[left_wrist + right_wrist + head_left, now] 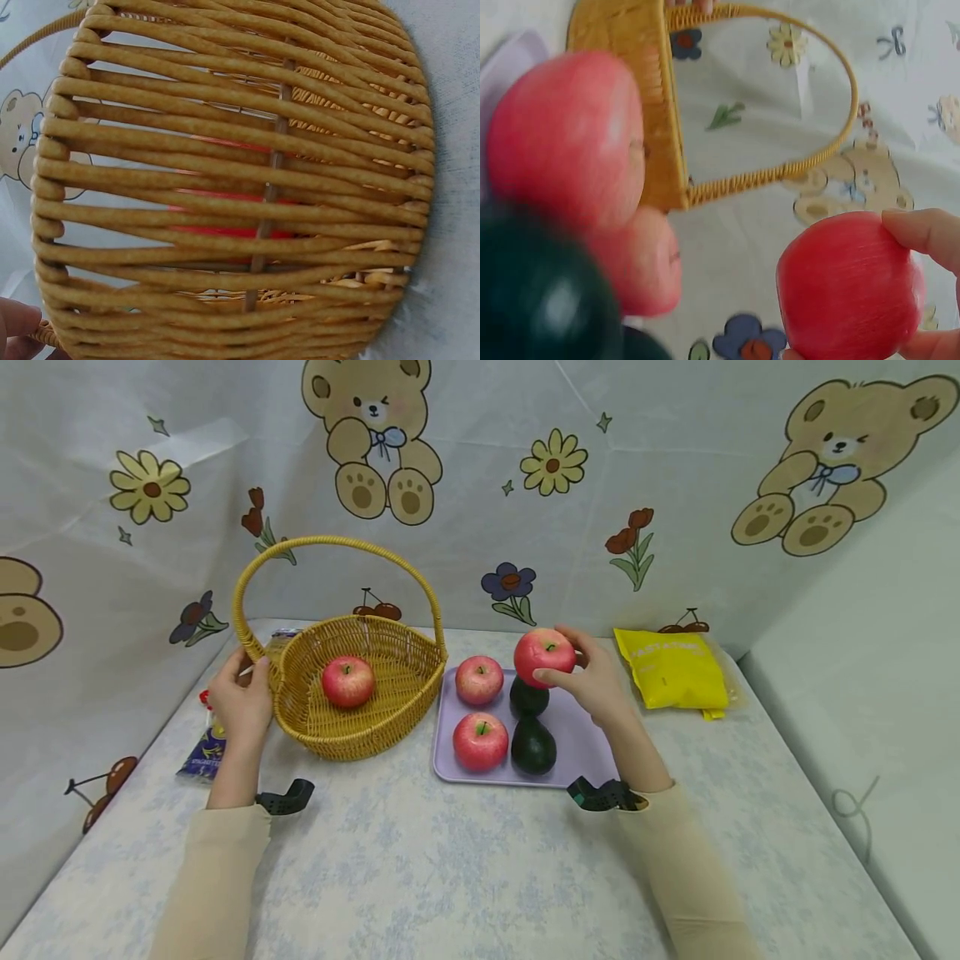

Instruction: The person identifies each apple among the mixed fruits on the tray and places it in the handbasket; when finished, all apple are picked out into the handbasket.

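Handling of fruit with two hands; places are given relative to the lilac tray (581, 752). The right hand (600, 683) holds a red apple (545, 656) above the tray's far part, its thumb and fingers curled round opposite sides. The left hand (242, 697) pinches the foot of the handle (337, 540) of a wicker basket (337, 747), which stands just left of the tray; whether basket and tray touch cannot be told.

Sound handling, as judged here, calls for keeping thumb and fingers around the apple's widest part, since its glossy skin may slip; raising it clear of the fruit on the tray; and, in any leftward carry, clearing both basket rim and arching handle. Steady pressure at the handle's foot should keep the basket from sliding or tipping.

Counts. Apples, four: one in the grasp, two on the tray's left side (rear apple (480, 680), front apple (481, 742)) and one inside the basket (basket apple (348, 682)), left of the tray. Avocados, two: rear avocado (528, 698) and front avocado (534, 748), mid-tray. Basket, one; tray, one. Packets: one yellow packet (671, 670) right of the tray, one dark blue packet (204, 753) well left of it.
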The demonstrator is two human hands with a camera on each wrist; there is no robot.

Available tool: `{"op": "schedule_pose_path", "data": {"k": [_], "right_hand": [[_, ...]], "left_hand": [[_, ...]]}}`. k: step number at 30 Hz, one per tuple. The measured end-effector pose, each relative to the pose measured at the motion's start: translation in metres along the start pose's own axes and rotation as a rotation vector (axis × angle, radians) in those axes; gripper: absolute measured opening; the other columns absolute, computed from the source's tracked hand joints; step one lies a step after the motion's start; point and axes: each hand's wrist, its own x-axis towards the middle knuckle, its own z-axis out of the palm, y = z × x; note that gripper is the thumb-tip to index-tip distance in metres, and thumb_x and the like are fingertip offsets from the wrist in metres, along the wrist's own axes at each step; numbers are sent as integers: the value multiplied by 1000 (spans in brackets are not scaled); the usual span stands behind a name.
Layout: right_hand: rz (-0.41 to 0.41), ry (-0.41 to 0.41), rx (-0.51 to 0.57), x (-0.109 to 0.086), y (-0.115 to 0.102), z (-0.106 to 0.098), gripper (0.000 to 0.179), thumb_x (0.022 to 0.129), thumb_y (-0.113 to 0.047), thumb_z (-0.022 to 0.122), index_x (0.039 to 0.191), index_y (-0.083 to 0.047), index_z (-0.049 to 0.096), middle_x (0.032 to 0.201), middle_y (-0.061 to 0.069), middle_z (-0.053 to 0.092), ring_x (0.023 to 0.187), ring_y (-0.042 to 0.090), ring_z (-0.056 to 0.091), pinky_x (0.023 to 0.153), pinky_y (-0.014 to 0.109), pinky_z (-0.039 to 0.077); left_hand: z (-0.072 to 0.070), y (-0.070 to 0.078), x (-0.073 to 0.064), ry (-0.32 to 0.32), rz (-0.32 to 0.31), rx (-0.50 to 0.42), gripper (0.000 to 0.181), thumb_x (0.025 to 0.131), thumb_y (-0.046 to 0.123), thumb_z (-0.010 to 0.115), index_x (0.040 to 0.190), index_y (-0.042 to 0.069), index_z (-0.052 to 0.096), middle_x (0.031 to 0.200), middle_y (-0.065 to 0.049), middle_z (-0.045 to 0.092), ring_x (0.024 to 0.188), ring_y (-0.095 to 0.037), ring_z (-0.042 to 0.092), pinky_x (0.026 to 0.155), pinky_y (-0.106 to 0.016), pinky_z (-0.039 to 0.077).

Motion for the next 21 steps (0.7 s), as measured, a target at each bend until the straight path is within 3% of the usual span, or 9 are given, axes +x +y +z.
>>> {"op": "schedule_pose_path", "data": {"k": [10, 15, 21], "right_hand": [[-183, -84, 127, -1, -50, 66, 71, 78, -21, 79, 141, -17, 49, 132, 4, 54, 117, 24, 50, 90, 43, 53], [-195, -142, 125, 3, -66, 112, 72, 77, -29, 80, 141, -21, 49, 131, 0, 55, 115, 20, 50, 86, 36, 53], [-231, -242, 108, 13, -73, 159, 72, 77, -28, 82, 140, -17, 49, 130, 0, 57, 114, 15, 55, 92, 30, 52]], "left_hand": [[1, 1, -1, -4, -9, 6, 40, 100, 30, 53, 139, 23, 57, 135, -4, 62, 106, -11, 62, 91, -24, 52], [-1, 3, -1, -7, -18, 6, 40, 100, 31, 53, 139, 22, 57, 136, -4, 61, 110, -13, 62, 94, -25, 51], [-1, 2, -2, -13, -6, 4, 40, 100, 30, 53, 139, 21, 57, 136, -5, 61, 111, -14, 62, 94, -25, 52]]}}
